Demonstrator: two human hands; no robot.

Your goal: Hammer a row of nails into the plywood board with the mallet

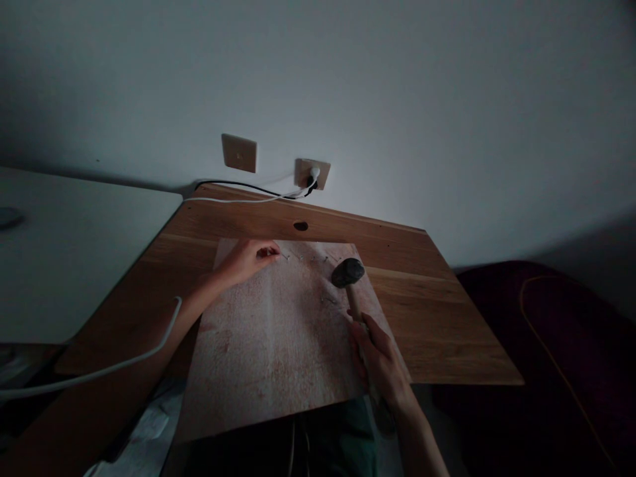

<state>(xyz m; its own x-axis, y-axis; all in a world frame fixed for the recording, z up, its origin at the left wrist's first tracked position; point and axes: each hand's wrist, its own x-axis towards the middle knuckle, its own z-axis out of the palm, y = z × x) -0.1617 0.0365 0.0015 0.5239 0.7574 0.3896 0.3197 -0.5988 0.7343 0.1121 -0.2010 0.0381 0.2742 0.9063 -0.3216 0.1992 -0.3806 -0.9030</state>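
Observation:
A pale reddish board (271,344) lies on a wooden desk (437,324). My right hand (380,361) is closed round the wooden handle of a hammer (348,275), whose dark head hovers over the board's far right part. My left hand (247,260) rests at the board's far edge, its fingertips pinched on a small nail (283,255) that stands on the board. A few more small nails (325,260) lie along that far edge, between the pinched nail and the hammer head.
A white cable (124,361) crosses the desk's left side. Two wall plates sit behind the desk; a white plug (313,173) and black and white cords lead from the right one. A white table (74,258) stands at left, a dark seat with an orange cord (546,338) at right.

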